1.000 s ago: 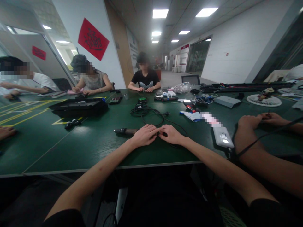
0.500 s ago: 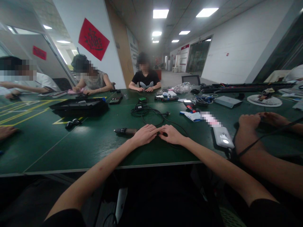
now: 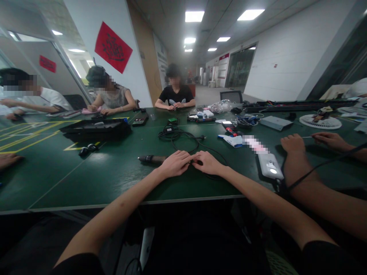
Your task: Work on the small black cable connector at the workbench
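My left hand [image 3: 175,163] lies over a dark rod-shaped tool [image 3: 151,159] on the green table [image 3: 114,172], fingers curved round the tool's right end. My right hand [image 3: 208,162] meets it fingertip to fingertip, pinched on a small dark part at that end of the tool. A black cable [image 3: 183,139] runs from under my hands toward the table's middle.
A co-worker's hands [image 3: 292,144] work at the right, beside a white phone-like device [image 3: 269,166]. A black tray [image 3: 96,128], a white fan grille [image 3: 319,122], small tools and boxes lie farther back. Three people sit along the far side.
My hands have stayed in place. The co-worker's hands at the right have moved apart, the far one drawing a thin rod to the right.
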A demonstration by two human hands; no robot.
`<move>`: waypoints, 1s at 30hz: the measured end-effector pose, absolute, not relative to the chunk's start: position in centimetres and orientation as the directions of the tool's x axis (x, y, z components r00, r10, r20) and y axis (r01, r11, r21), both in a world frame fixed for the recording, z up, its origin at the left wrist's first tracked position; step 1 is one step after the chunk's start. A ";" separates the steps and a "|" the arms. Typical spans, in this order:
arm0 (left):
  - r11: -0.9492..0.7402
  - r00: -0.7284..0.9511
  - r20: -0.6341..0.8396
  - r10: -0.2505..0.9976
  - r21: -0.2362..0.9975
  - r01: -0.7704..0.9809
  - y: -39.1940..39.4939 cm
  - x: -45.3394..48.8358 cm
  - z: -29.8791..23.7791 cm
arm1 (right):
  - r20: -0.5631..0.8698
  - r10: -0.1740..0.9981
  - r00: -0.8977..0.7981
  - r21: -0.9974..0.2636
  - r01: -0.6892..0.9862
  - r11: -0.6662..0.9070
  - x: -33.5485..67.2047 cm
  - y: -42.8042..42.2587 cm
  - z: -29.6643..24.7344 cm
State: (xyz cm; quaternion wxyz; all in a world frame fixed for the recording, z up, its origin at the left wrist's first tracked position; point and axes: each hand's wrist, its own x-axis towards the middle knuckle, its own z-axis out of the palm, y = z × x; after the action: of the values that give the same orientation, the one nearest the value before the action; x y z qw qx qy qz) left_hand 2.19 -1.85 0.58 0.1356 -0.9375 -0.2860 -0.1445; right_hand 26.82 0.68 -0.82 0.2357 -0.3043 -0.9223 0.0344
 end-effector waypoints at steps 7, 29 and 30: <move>-0.789 0.785 0.349 0.511 -0.171 0.590 -1.9 2.2 0.7 | 0.406 0.582 -0.705 -0.201 0.552 0.809 26.8 0.6 -0.7; -0.801 0.786 0.342 0.515 -0.134 0.584 -1.7 2.1 0.4 | 0.399 0.574 -0.714 -0.208 0.540 0.816 26.9 0.5 -0.4; -0.805 0.790 0.340 0.511 -0.134 0.578 -1.7 2.1 0.4 | 0.398 0.577 -0.714 -0.210 0.541 0.814 26.9 0.5 -0.4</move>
State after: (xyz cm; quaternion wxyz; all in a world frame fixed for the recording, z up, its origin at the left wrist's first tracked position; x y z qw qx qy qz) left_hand 2.06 -1.72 0.37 0.1160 -0.9388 -0.2900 -0.1453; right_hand 26.88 0.51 -0.38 0.2277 -0.3021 -0.9249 0.0391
